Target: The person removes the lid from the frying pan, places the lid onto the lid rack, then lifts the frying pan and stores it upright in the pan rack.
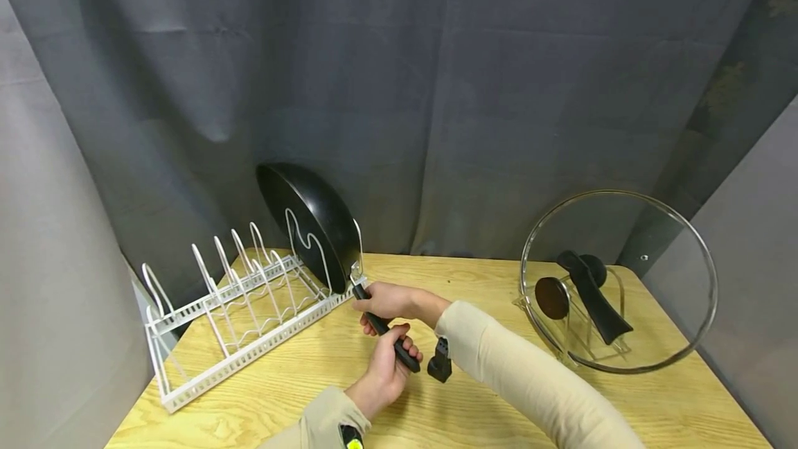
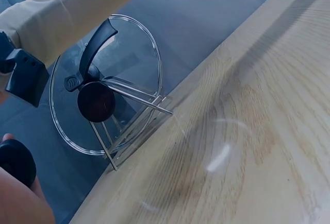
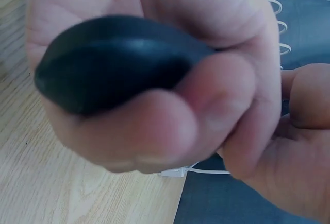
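Observation:
A black wok [image 1: 333, 220] stands tilted on its edge at the right end of the white wire rack [image 1: 249, 345]. Its long black handle [image 1: 378, 324] slants down toward the person. The right hand [image 1: 388, 300] grips the handle close to the wok's body. Lower down, the left hand [image 1: 388, 368] has its fingers curled round the handle's end, with the thumb along the top. In the right wrist view, the handle's rounded end [image 3: 118, 64] pokes out of a curled hand, close to the camera. The left wrist view catches that end [image 2: 18, 162] at its left edge.
A large glass lid [image 1: 701, 255] with a metal rim and black handle leans upright in a small wire stand [image 1: 567, 338] at the right of the wooden table [image 1: 486, 407]. A brown round knob [image 1: 551, 298] shows there. Grey curtain [image 1: 499, 102] hangs behind.

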Action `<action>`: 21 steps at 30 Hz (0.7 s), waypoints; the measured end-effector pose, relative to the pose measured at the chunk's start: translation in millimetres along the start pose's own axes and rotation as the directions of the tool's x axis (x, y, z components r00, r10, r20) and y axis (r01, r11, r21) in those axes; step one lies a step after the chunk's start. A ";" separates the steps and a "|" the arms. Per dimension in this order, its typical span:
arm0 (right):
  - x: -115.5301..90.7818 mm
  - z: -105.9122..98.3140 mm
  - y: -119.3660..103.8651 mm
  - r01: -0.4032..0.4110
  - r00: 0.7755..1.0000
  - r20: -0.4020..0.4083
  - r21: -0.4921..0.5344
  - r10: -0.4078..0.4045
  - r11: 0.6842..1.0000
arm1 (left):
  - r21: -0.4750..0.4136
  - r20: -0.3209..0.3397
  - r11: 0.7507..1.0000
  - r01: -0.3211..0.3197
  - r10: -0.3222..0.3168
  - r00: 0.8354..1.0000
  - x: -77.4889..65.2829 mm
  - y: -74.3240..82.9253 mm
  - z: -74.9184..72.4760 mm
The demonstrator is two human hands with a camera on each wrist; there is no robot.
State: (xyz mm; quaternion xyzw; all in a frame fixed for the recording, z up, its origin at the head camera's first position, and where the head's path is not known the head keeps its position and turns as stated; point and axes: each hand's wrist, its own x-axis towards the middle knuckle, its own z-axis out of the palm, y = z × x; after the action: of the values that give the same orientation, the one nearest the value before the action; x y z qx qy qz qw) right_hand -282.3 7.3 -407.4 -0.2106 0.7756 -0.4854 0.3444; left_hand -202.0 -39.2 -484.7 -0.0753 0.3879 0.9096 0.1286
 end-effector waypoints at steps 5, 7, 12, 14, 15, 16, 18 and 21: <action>-0.1 2.2 0.7 0.015 1.000 -0.024 -0.069 -0.017 0.998 | 0.011 -0.027 1.000 0.004 -0.004 1.000 4.4 -2.4 -3.3; 0.9 3.4 1.6 0.007 0.999 -0.043 -0.091 -0.011 0.996 | 0.021 -0.036 1.000 0.006 -0.005 0.999 5.3 -2.8 -4.4; 2.0 7.0 4.2 -0.010 0.997 -0.078 -0.118 0.001 0.993 | 0.049 -0.053 0.999 0.002 0.001 0.999 4.5 -3.3 -6.2; 1.6 7.8 4.3 -0.006 0.997 -0.079 -0.135 -0.005 0.991 | 0.052 -0.061 0.999 -0.003 0.006 0.998 5.1 -4.0 -7.1; 2.1 8.0 4.9 -0.006 0.997 -0.080 -0.144 -0.006 0.990 | 0.056 -0.067 0.998 -0.004 0.008 0.998 5.7 -4.6 -7.8; 2.7 7.8 5.5 -0.007 0.997 -0.079 -0.149 -0.005 0.989 | 0.059 -0.071 0.998 -0.005 0.010 0.997 6.3 -5.1 -8.6; 3.8 7.9 6.7 -0.011 0.996 -0.085 -0.161 -0.002 0.987 | 0.067 -0.078 0.998 -0.005 0.010 0.997 8.1 -6.2 -10.4; 5.7 7.9 8.6 -0.017 0.996 -0.092 -0.179 0.001 0.984 | 0.084 -0.089 0.996 -0.005 0.013 0.996 11.0 -7.9 -13.9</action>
State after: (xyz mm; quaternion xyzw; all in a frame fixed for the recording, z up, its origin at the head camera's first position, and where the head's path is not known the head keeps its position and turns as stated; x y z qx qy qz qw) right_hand -280.3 2.5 -419.3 -0.2147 0.8321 -0.4210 0.2902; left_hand -209.7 -42.1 -502.2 -0.1089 0.4314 0.8888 0.1100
